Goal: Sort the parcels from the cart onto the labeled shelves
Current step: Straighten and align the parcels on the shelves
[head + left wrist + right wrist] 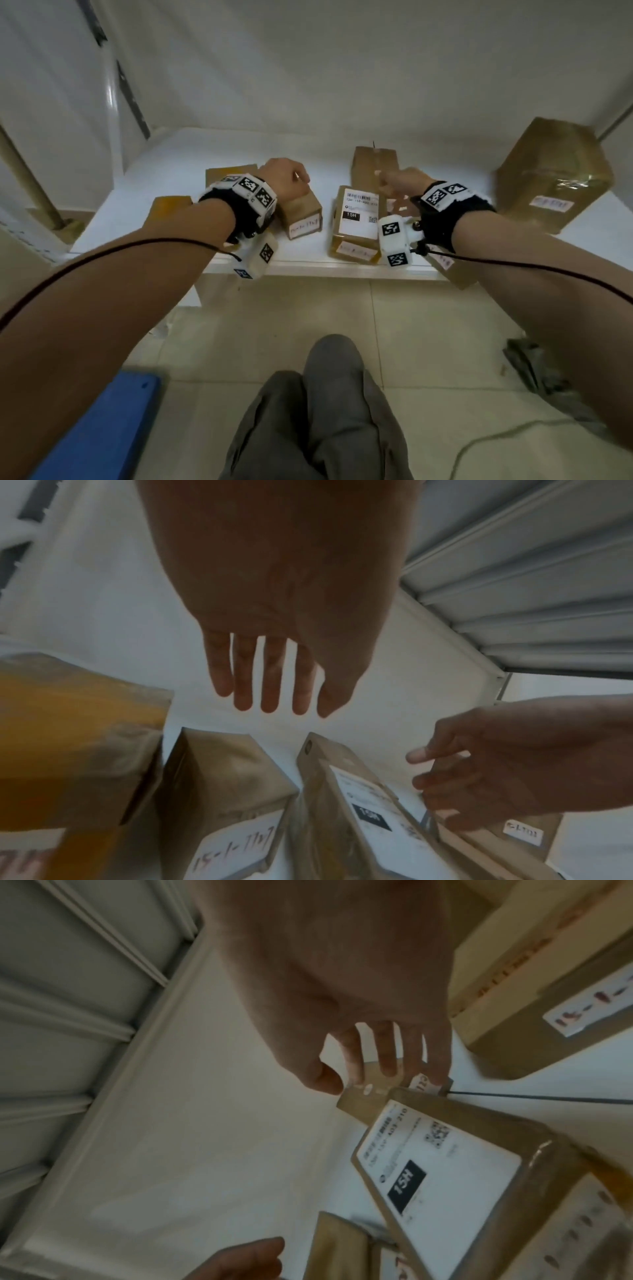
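Several brown parcels lie on the white shelf (164, 161). My left hand (291, 178) hovers over a small parcel (303, 212) with a handwritten label, fingers (270, 696) straight and holding nothing. A parcel with a white "15H" label (356, 222) lies between my hands. My right hand (397, 181) reaches past it to a small parcel at the back (375, 161). In the right wrist view its fingertips (388, 1066) touch that parcel (366, 1099) with the thumb beside its corner; no grip shows.
A large taped parcel (551, 174) stands at the shelf's right end. A flat parcel (459, 274) overhangs the front edge under my right wrist. Two more parcels (168, 205) lie at the left. A blue cart corner (102, 428) and a cable (496, 442) are on the floor.
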A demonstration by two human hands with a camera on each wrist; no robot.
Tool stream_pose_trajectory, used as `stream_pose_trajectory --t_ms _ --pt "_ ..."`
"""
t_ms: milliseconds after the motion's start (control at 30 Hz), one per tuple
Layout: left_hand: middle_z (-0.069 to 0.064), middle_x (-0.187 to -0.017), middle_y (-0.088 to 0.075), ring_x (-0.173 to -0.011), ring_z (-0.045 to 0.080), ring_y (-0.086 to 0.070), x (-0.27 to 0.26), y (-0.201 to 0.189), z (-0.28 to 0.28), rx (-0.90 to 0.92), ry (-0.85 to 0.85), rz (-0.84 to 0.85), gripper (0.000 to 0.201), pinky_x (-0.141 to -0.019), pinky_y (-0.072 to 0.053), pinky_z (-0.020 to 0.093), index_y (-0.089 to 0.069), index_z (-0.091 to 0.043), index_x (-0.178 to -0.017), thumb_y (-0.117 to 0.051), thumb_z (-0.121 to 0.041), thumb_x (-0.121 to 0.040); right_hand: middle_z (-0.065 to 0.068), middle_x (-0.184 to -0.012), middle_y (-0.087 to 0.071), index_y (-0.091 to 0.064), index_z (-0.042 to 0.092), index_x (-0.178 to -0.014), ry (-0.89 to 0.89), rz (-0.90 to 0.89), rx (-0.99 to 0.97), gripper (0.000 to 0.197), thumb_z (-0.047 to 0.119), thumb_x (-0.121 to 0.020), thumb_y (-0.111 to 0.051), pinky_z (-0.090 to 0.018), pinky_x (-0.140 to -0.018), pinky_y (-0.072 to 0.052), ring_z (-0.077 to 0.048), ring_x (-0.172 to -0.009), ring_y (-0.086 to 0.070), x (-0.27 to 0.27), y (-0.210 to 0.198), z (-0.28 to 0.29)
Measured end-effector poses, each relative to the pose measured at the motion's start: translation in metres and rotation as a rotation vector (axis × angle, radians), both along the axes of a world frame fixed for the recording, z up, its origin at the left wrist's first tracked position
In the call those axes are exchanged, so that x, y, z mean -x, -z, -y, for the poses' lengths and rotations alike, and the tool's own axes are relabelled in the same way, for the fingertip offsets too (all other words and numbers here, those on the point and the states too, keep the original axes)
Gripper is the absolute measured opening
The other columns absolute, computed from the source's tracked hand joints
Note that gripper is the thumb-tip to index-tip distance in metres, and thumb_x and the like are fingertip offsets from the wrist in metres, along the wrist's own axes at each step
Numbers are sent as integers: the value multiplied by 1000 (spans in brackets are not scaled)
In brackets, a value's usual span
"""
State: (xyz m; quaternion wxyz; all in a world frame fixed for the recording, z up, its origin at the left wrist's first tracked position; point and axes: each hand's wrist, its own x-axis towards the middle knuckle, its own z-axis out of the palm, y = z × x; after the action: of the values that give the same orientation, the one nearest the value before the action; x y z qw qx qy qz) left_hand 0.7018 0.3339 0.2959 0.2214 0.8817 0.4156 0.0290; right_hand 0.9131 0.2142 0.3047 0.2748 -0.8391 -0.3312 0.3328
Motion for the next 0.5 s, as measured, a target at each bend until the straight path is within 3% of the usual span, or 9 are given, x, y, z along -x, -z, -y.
stream_pose_trajectory --t_ms 33,100,200,400,500 --pt "3 -129 -60 -120 24 -56 -8 12 -5 -9 5 -19 32 -93 -39 25 -64 -22 -126 -60 -31 -95 -16 -121 -58 -53 4 -140 8 4 34 43 28 -105 -48 -23 -47 -52 -21 -73 -54 -2 10 -1" --pt "6 -137 -57 -126 26 -52 -22 38 -16 -48 18 -31 44 -93 -37 26 -54 -20 -139 -59 -28 -96 -13 -100 -57 -60 7 -121 35 -31 103 31 31 -103 -52 -29 -57 -52 -23 -72 -54 -4 31 -2" --pt "7 -146 -52 -132 29 -49 -33 71 -26 -145 34 -70 46 -104 -39 32 -49 -18 -144 -52 -25 -99 -8 -79 -51 -50 10 -84 43 -82 129 22 23 -102 -54 -31 -61 -42 -19 -66 -48 -7 57 -2" --pt "4 -144 -55 -127 28 -53 -31 92 -35 -267 85 -86 41 -102 -42 36 -57 -23 -139 -53 -32 -100 -6 -82 -61 -56 15 -85 19 -114 27 34 45 -100 -56 -35 -75 -50 -20 -73 -58 -13 100 5" --pt "-1 -138 -60 -123 22 -56 -23 89 -36 -219 106 -58 37 -100 -43 32 -62 -27 -132 -60 -35 -96 -9 -88 -64 -60 14 -89 7 -129 -11 41 53 -100 -52 -43 -95 -53 -27 -85 -63 -17 111 3"
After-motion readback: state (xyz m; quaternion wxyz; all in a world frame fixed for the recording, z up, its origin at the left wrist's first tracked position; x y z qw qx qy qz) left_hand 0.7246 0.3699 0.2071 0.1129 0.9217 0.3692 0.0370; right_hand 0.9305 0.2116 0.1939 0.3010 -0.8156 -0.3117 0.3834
